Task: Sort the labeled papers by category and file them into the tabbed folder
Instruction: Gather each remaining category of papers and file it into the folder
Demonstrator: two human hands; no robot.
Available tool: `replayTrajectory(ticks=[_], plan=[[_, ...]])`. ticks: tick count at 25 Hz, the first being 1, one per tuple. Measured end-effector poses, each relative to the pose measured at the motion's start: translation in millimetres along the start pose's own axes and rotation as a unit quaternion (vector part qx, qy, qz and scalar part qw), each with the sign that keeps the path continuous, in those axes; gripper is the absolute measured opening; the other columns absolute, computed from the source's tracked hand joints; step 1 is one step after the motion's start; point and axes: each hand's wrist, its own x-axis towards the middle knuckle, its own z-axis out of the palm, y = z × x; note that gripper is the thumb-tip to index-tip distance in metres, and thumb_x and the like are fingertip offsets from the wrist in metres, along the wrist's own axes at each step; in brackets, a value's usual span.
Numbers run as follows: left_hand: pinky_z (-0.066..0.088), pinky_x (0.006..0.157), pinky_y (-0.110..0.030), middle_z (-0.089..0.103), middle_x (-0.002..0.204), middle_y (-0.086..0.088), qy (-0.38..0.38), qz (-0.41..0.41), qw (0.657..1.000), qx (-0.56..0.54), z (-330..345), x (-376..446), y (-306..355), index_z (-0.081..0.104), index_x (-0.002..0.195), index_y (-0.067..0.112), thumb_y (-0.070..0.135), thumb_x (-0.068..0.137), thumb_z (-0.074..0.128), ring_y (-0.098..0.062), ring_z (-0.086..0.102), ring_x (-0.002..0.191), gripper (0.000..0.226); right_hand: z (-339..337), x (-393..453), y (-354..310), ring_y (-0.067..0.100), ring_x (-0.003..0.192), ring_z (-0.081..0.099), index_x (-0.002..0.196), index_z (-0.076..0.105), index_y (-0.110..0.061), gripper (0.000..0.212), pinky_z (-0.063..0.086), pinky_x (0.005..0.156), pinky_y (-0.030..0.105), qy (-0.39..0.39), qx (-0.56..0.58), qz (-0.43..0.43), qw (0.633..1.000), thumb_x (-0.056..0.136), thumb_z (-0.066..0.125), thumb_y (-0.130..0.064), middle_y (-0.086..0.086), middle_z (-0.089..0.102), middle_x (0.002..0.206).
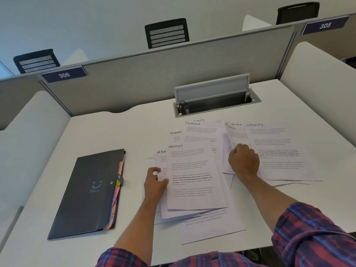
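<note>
Several white printed papers lie spread over the middle of the white desk [107, 132], each hand-labelled at the top. A sheet marked ADMIN [192, 176] tops the near pile, and my left hand [155, 184] pinches its left edge. Sheets marked FINANCE [200, 132] lie behind it. My right hand [243, 160] grips a curled sheet marked ADMIN [236, 134], lifting its edge beside a SPORTS sheet [277, 151]. The dark tabbed folder [90, 193] lies shut at the left, coloured tabs poking out along its right side.
A recessed cable box [217, 103] with a raised lid sits at the back of the desk. A grey partition [154, 78] closes off the far side, and white side panels flank the desk. Black chairs stand beyond the partition.
</note>
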Motion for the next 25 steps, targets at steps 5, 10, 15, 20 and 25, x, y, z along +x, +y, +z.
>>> replayTrajectory(ticks=[5,10,15,20,25], plan=[[0.056,0.068,-0.027,0.068,0.105,-0.004,0.011,-0.008,0.999,-0.043,1,-4,-1,0.045,0.119,0.025,0.007,0.080,0.076,-0.022,0.071,0.088,0.053,-11,-7,-45,0.022,0.065,0.059,0.080,0.059,-0.019,0.011,0.045,0.060,0.031,-0.038,0.175,0.033,0.983,0.088,0.058,-0.026,-0.005,0.062,0.076],[0.060,0.069,-0.029,0.070,0.104,-0.001,0.002,-0.044,0.991,-0.127,5,-5,1,0.043,0.127,0.025,0.016,0.083,0.080,-0.017,0.072,0.088,0.058,-4,-32,-81,0.016,0.062,0.073,0.082,0.061,-0.012,0.010,0.063,0.060,0.039,-0.201,0.413,0.101,0.883,0.088,0.062,-0.020,0.002,0.073,0.079],[0.060,0.074,-0.029,0.077,0.105,0.011,-0.061,-0.031,0.990,-0.122,10,-7,6,0.073,0.107,0.027,0.047,0.081,0.079,-0.011,0.074,0.088,0.033,1,-51,-103,0.021,0.069,0.077,0.106,0.056,-0.018,0.018,0.063,0.065,0.036,-0.364,0.462,0.135,0.797,0.089,0.060,-0.018,0.007,0.074,0.097],[0.060,0.086,-0.044,0.073,0.116,-0.004,-0.092,-0.032,0.990,-0.103,14,-10,3,0.068,0.109,0.020,0.012,0.084,0.077,-0.026,0.072,0.098,0.029,9,-55,-89,0.018,0.086,0.076,0.125,0.053,-0.027,0.037,0.059,0.070,0.024,-0.426,0.477,0.074,0.765,0.091,0.064,-0.016,0.006,0.069,0.117],[0.059,0.087,-0.042,0.072,0.114,-0.006,-0.083,-0.056,0.984,-0.150,8,-7,0,0.066,0.110,0.017,-0.004,0.083,0.070,-0.028,0.070,0.101,0.035,17,-40,-51,0.021,0.113,0.060,0.130,0.053,-0.020,0.051,0.050,0.084,0.026,-0.192,0.337,0.055,0.920,0.085,0.075,-0.019,0.004,0.057,0.133]])
